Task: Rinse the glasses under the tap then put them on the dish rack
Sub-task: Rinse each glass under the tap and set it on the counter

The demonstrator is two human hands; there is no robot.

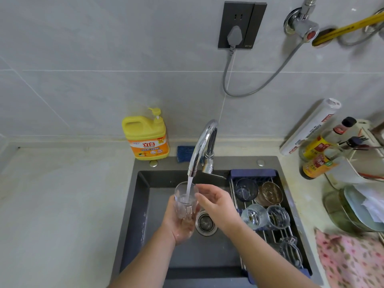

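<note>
My left hand (179, 224) grips a clear glass (185, 201) from below and holds it upright under the chrome tap (202, 145). Water runs from the spout into the glass. My right hand (217, 204) hovers just right of the glass with relaxed fingers near its rim, holding nothing. The dish rack (268, 235) spans the right side of the dark sink (143, 196). Several glasses lie on it, among them a dark one (246, 189), an amber one (271, 193), a ribbed clear one (254, 216) and another clear one (278, 217).
A yellow detergent bottle (146, 136) and a blue sponge (185, 153) stand behind the sink. Sauce bottles (319, 156), a foil roll (310, 127) and stacked dishes (353, 208) crowd the right counter. A pink cloth (349, 260) lies at the front right. The drain (205, 222) sits mid-sink.
</note>
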